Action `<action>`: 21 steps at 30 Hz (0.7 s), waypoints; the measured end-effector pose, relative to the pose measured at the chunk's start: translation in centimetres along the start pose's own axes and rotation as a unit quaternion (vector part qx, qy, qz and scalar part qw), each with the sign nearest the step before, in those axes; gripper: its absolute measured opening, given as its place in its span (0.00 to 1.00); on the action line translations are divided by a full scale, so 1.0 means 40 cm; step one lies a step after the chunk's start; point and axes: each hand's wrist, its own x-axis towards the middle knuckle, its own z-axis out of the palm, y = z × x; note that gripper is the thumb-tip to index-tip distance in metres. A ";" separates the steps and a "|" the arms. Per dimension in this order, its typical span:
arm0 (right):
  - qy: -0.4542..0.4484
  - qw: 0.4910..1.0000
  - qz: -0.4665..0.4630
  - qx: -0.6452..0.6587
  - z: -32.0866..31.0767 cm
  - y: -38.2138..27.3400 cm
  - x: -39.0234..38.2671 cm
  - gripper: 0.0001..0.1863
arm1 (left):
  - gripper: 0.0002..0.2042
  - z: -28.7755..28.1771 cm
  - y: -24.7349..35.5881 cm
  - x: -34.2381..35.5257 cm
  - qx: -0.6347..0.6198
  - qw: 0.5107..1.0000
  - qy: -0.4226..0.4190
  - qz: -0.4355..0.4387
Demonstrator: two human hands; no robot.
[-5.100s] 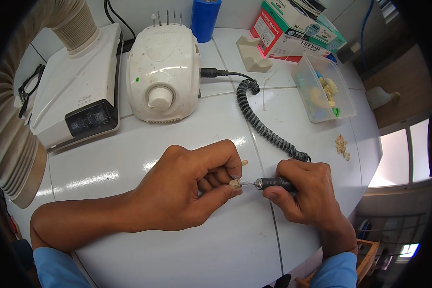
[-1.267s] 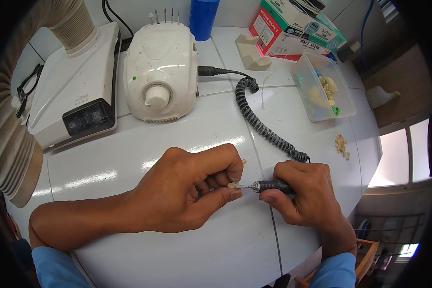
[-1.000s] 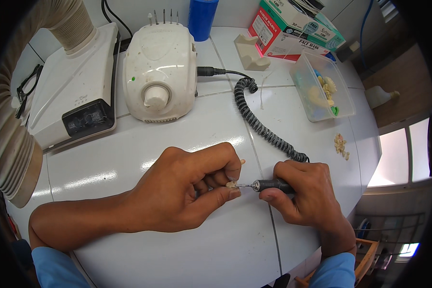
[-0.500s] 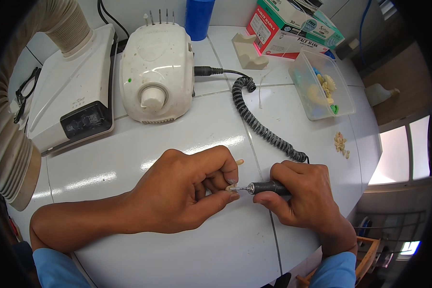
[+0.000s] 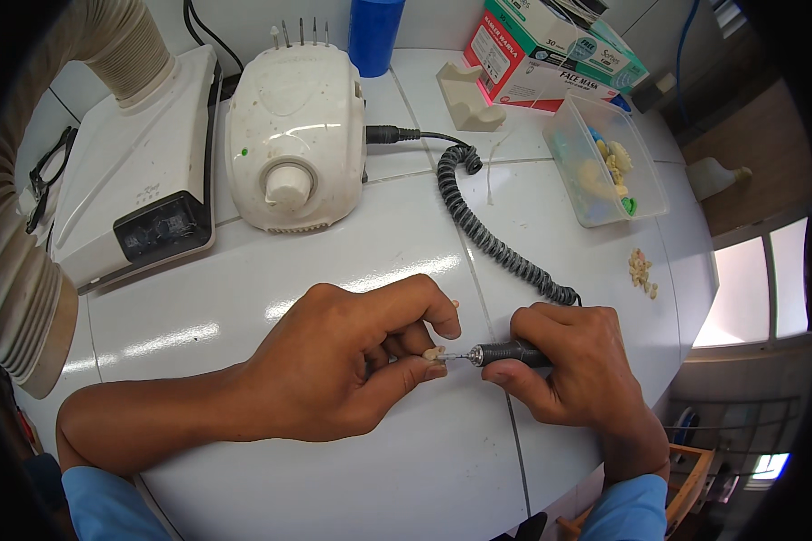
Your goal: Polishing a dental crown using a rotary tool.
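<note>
The left forearm (image 5: pixel 189 401) is extended rightward over the glossy white tabletop (image 5: pixel 361 491), and a small, irregular cream piece (image 5: pixel 433 354) is pinched by the curled left hand (image 5: pixel 352 361). By the right hand (image 5: pixel 579 365), a black cylindrical handpiece (image 5: pixel 516 353) is gripped nearly level, its slim metal bit (image 5: pixel 455 356) aimed at the piece. Beyond, a rounded white plastic control unit (image 5: pixel 296 126) is seen.

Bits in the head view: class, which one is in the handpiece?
The silver bit projecting from the black handpiece in the right hand, its tip at a small cream piece; five others stand upright atop the white control unit.
</note>
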 end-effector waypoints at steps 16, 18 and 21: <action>0.004 1.000 0.003 -0.003 0.003 0.003 -0.002 0.26 | 0.09 -0.001 -0.010 0.002 0.008 1.000 -0.004 0.026; 0.005 1.000 0.002 -0.002 0.003 0.003 -0.001 0.27 | 0.09 -0.002 -0.008 0.002 0.012 1.000 -0.004 0.021; 0.008 1.000 -0.003 -0.011 0.005 0.001 -0.003 0.27 | 0.09 -0.001 -0.006 0.001 0.013 1.000 -0.004 0.010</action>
